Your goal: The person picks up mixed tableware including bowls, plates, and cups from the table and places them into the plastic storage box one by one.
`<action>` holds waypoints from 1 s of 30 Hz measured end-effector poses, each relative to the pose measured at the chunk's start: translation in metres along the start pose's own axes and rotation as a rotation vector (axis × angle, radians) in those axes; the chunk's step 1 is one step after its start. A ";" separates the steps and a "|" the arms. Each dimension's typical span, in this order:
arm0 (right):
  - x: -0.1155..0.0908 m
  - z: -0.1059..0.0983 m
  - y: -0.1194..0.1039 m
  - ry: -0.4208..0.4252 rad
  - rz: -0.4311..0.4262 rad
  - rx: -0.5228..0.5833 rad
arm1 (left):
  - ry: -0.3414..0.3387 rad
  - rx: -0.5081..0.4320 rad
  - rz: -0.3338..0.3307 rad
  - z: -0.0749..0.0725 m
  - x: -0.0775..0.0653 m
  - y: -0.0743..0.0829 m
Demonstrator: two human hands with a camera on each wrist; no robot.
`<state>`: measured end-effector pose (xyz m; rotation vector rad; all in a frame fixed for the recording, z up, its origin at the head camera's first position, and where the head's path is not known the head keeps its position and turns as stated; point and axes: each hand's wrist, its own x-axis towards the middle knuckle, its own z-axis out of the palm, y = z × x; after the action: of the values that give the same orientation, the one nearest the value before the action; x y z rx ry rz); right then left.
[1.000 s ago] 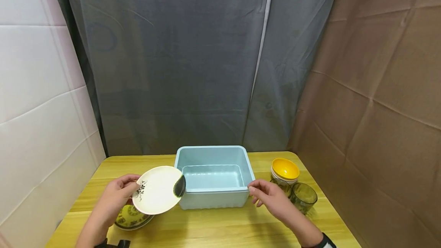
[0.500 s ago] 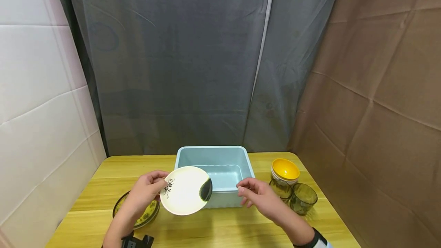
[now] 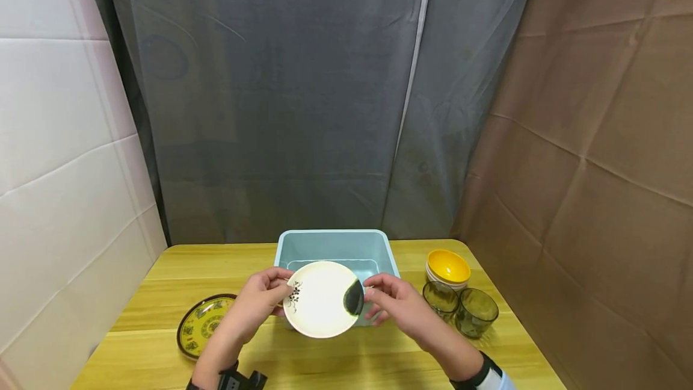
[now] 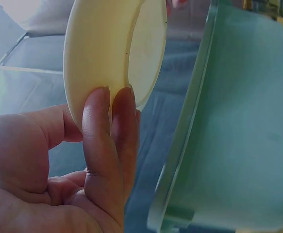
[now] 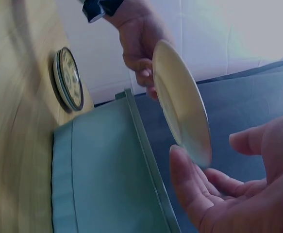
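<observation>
Your left hand (image 3: pixel 258 300) pinches the white plate (image 3: pixel 322 303) at its left rim, thumb on the upper face, fingers beneath. Plate is up off the bench (image 3: pixel 335 372), tilted so its face turns toward you; dark sprig by your left thumb, dark green patch at the opposite rim. From the head view it covers part of the basin's near side.

Your right hand (image 3: pixel 397 303) is at the plate's right rim, fingers relaxed and slightly bent. Right wrist view: thumb stands apart from the plate, one fingertip right by the rim; whether it touches, you cannot tell.

The pale blue basin (image 3: pixel 330 244) stands mid-bench, toward the far edge. Left of it, toward the bench's left edge, a yellow plate (image 3: pixel 197 331) tops a short stack, partly hidden by your left forearm in the head view. Near the far right corner, an orange bowl (image 3: pixel 449 265) sits nested on white bowls (image 3: pixel 441 278). Closer to you, along the right edge, are two green glasses (image 3: pixel 476 312) side by side.
</observation>
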<state>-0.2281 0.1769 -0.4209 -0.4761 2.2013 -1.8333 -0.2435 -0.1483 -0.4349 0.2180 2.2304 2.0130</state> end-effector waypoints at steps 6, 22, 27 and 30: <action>0.004 0.000 0.002 0.000 0.044 0.110 | -0.029 -0.030 0.009 0.009 0.003 -0.003; 0.009 -0.006 0.009 -0.007 0.093 0.229 | -0.045 -0.048 0.022 0.024 0.004 0.002; 0.008 -0.006 0.009 -0.004 0.092 0.237 | -0.052 -0.050 0.021 0.024 0.005 0.000; 0.008 -0.007 0.009 -0.005 0.095 0.240 | -0.052 -0.049 0.021 0.024 0.006 -0.001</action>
<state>-0.2389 0.1814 -0.4283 -0.3215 1.9297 -2.0064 -0.2445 -0.1236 -0.4378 0.2861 2.1539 2.0458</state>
